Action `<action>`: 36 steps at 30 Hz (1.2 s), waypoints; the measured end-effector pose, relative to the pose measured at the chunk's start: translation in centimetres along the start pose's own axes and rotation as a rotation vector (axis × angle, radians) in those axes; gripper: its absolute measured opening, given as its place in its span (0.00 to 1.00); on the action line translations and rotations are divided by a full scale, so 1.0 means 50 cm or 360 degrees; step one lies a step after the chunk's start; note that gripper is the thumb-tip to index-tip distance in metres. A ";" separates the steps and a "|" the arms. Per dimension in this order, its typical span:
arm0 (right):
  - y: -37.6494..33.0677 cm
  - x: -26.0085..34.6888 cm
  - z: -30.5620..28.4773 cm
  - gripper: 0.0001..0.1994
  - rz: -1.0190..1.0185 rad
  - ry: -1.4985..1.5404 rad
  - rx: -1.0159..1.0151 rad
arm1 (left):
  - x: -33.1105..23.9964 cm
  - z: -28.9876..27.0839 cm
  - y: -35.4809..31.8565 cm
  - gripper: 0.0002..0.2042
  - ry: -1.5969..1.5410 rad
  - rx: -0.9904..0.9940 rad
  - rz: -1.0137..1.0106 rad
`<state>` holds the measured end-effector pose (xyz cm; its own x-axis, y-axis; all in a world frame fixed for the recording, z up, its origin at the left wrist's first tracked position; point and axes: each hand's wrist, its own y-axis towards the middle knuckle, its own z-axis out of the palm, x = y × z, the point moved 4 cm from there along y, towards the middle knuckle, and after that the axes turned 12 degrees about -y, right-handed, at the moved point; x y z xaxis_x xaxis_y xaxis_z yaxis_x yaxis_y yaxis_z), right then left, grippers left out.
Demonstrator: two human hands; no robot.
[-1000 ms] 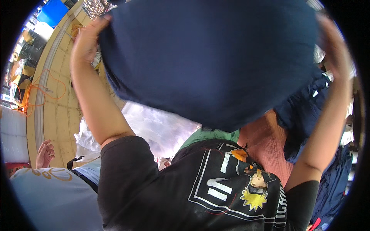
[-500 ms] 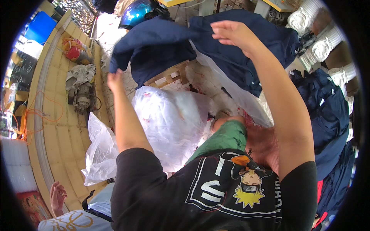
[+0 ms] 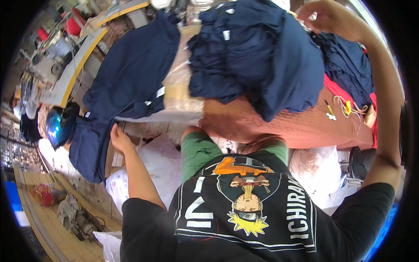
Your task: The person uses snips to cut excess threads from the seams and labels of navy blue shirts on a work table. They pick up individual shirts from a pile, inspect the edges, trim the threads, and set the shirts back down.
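A navy garment [image 3: 131, 74] lies spread out flat at the left, hanging over the table edge. My left hand [image 3: 118, 137] pinches its lower edge. A heap of folded navy garments [image 3: 257, 56] sits on the rust-coloured table cover [image 3: 283, 124] in the middle. My right hand [image 3: 329, 15] reaches to the far top of that heap with its fingers curled at the cloth. The grip there is hidden from me. My black printed shirt fills the lower part of the view.
White plastic bags [image 3: 150, 168] lie under the table by my legs. A shiny blue helmet [image 3: 59, 126] sits at the left. More navy cloth [image 3: 349, 65] and a red cloth lie at the right, with small snips [image 3: 329, 109]. A yellow-edged bench [image 3: 83, 59] stands beyond.
The navy garment I held up in front of me with both hands has come down and now lies spread at the left. My right hand has moved over to the heap.
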<state>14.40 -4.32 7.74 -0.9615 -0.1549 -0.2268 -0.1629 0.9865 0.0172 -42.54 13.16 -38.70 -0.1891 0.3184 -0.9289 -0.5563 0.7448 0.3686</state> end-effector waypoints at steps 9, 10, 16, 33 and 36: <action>-0.435 -0.237 0.184 0.21 0.0867 0.1111 -0.0387 | -0.610 0.500 -0.391 0.11 -0.0589 0.1440 0.0292; -0.419 -0.221 0.241 0.18 0.0802 0.1314 -0.0354 | -0.627 0.525 -0.449 0.13 -0.0651 0.1706 0.0133; -0.371 -0.192 0.346 0.18 0.0687 0.1634 -0.0121 | -0.708 0.570 -0.577 0.21 -0.0514 0.2416 -0.0958; -0.296 -0.309 0.457 0.31 0.1182 0.0812 -0.1000 | -0.795 0.566 -0.592 0.21 -0.0902 0.2413 -0.1624; -0.263 -0.353 0.511 0.25 0.1484 0.0847 -0.0932 | -0.761 0.564 -0.577 0.21 -0.0944 0.2127 -0.1783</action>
<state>39.14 -13.20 -13.34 -0.7113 0.4606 0.5309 0.6940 0.5796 0.4271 3.51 -3.91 -12.96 0.2135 -0.6760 -0.7053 0.7877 0.5462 -0.2851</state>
